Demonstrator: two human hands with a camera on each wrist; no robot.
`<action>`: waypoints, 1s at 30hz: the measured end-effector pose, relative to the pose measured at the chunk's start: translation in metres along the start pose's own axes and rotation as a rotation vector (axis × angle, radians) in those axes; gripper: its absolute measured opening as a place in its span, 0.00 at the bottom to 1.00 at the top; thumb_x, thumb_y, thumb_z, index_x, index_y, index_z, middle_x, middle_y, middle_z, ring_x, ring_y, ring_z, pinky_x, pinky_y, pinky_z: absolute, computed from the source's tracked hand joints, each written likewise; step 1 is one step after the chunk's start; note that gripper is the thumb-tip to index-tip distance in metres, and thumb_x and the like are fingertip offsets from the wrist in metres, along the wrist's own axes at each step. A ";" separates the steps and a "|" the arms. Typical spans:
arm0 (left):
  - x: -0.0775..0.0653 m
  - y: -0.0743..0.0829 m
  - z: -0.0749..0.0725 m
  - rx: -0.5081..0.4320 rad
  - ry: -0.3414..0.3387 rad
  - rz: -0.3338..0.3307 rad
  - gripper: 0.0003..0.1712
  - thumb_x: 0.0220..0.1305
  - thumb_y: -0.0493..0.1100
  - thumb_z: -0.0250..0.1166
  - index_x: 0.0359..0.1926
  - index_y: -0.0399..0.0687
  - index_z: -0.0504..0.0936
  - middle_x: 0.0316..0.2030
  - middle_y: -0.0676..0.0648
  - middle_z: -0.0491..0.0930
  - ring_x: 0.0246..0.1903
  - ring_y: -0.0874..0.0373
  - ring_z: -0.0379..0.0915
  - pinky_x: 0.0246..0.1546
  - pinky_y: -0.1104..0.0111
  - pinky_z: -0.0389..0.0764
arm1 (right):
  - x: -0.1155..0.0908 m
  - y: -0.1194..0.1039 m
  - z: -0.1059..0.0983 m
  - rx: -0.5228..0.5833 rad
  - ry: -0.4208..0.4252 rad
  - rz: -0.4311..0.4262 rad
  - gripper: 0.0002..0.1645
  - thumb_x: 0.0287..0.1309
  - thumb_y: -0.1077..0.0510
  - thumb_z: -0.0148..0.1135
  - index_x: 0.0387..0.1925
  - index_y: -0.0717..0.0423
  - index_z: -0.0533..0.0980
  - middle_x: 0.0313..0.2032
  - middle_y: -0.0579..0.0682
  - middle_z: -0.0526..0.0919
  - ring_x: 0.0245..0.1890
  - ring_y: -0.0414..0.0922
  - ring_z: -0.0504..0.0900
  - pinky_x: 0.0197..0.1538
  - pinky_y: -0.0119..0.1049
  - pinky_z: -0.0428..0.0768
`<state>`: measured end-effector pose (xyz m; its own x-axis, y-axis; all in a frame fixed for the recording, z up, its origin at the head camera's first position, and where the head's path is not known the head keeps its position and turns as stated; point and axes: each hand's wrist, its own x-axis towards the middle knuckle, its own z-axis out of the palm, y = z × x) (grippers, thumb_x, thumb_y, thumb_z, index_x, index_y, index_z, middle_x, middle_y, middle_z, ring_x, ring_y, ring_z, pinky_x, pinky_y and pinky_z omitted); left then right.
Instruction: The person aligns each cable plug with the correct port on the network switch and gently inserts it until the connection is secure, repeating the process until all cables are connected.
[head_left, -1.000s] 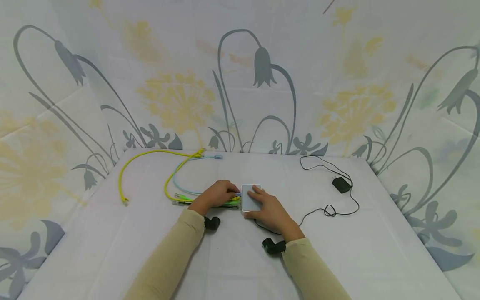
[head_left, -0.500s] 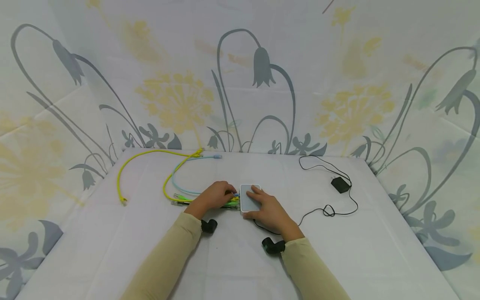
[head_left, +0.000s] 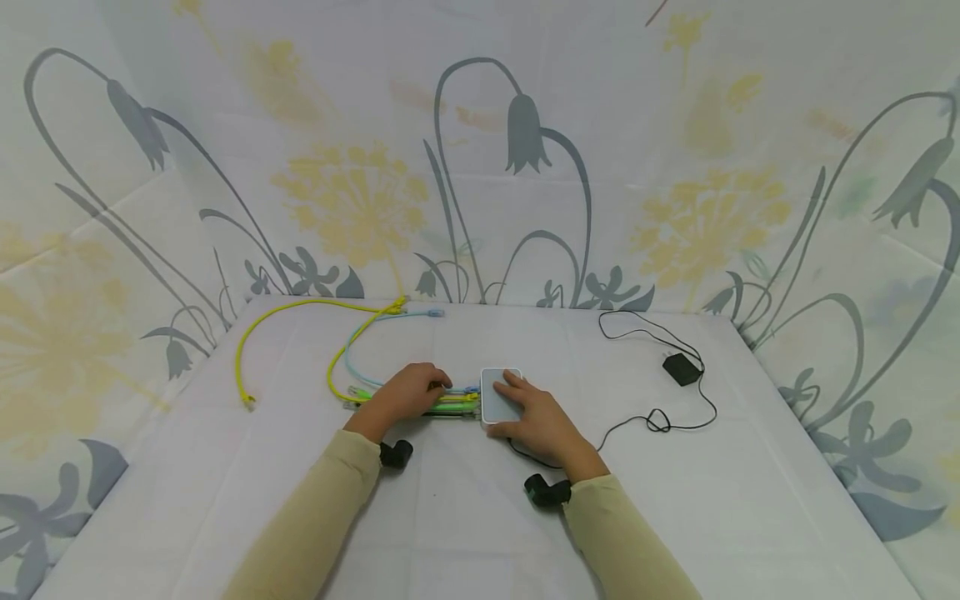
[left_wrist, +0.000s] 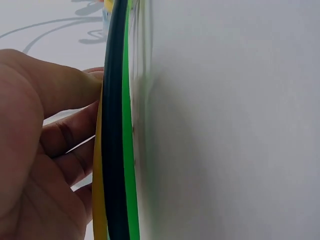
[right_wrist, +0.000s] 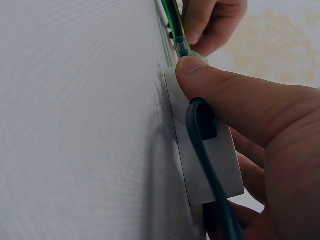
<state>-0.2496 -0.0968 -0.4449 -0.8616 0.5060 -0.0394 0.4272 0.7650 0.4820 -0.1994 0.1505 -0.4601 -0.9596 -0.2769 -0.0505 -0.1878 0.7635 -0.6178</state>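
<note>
A small white network switch (head_left: 501, 398) with a grey top lies mid-table. My right hand (head_left: 540, 423) grips it, thumb on the near side and fingers over the top. Several network cables with their plugs at its left side run leftward: light blue, yellow (head_left: 450, 399), green (head_left: 459, 407) and black (left_wrist: 115, 125). My left hand (head_left: 408, 390) is at this bundle, thumb and index finger pinched together at the cables; the black and green ones partly hide the fingertips in the left wrist view. The right wrist view shows a black power lead (right_wrist: 200, 145) in the switch's near side.
The lead runs right, with a loose knot, to a black power adapter (head_left: 681, 368). A yellow cable (head_left: 243, 350) curves at the far left, its free plug on the white tablecloth. A light blue plug (head_left: 435, 314) lies near the back edge. Flower-patterned cloth stands behind.
My left hand has slid left along the cables, away from the switch, uncovering the blue and yellow plugs at its side. My right hand and the switch have stayed put.
</note>
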 end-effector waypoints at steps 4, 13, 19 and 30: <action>-0.008 -0.004 -0.005 0.004 0.017 0.014 0.13 0.69 0.40 0.57 0.50 0.43 0.83 0.45 0.46 0.82 0.46 0.53 0.77 0.51 0.59 0.78 | 0.000 -0.001 -0.001 -0.005 0.001 -0.002 0.46 0.48 0.38 0.72 0.69 0.38 0.66 0.74 0.37 0.55 0.75 0.50 0.53 0.72 0.53 0.62; -0.023 -0.013 -0.018 0.033 0.047 0.040 0.13 0.68 0.40 0.58 0.48 0.42 0.84 0.42 0.45 0.82 0.48 0.48 0.77 0.52 0.56 0.78 | 0.000 -0.001 -0.001 0.005 0.005 -0.010 0.47 0.48 0.39 0.72 0.69 0.38 0.66 0.74 0.37 0.56 0.75 0.51 0.54 0.72 0.53 0.62; -0.033 -0.021 -0.023 0.041 0.051 0.028 0.14 0.68 0.41 0.59 0.49 0.40 0.83 0.43 0.44 0.82 0.48 0.47 0.77 0.53 0.56 0.77 | 0.000 0.001 0.001 0.008 0.003 0.000 0.47 0.48 0.38 0.72 0.69 0.37 0.66 0.74 0.36 0.55 0.75 0.51 0.54 0.72 0.53 0.62; -0.048 -0.041 -0.033 0.089 0.060 0.007 0.14 0.68 0.42 0.59 0.49 0.40 0.83 0.44 0.43 0.81 0.51 0.45 0.76 0.55 0.53 0.76 | 0.000 0.000 0.001 -0.002 -0.002 -0.003 0.47 0.48 0.38 0.72 0.69 0.38 0.65 0.74 0.36 0.55 0.75 0.50 0.53 0.72 0.53 0.61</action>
<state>-0.2347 -0.1658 -0.4335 -0.8724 0.4885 0.0174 0.4534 0.7955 0.4021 -0.1989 0.1502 -0.4613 -0.9585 -0.2805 -0.0505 -0.1912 0.7641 -0.6161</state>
